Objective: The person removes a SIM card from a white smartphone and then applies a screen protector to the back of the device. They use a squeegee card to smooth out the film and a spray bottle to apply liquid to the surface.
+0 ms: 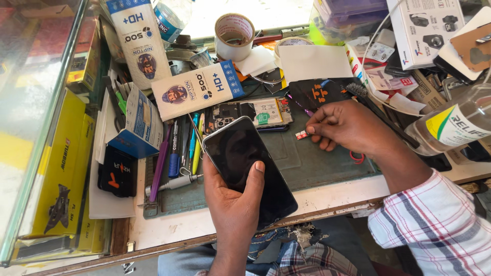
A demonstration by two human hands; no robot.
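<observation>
Presently, your left hand (232, 197) holds a black smartphone (249, 166) from below, screen up and dark. Your fingers are wrapped under its left edge and your thumb (254, 179) lies across the glass, so the grip is closed on the phone. The phone sits tilted, its top end over the green cutting mat (307, 163) and its lower end past the front edge of the bench (204, 222), above your lap.

Your right hand (345, 128) rests on the mat just right of the phone and apart from it. Its fingers are curled together, the tips pinched at a small red and white piece (302, 135) lying on the mat. Whether the piece is actually gripped or only touched cannot be told.

Behind the phone lies an opened phone body (253, 115) with its insides exposed. To its left stand a row of pens and screwdrivers (181, 145), with a white and blue carton (197, 89) above them. A roll of tape (233, 36) stands at the rear. A clear bottle with a yellow and green label (452, 125) lies on its side at the right. Yellow boxes (66, 168) are stacked at the left edge.
</observation>
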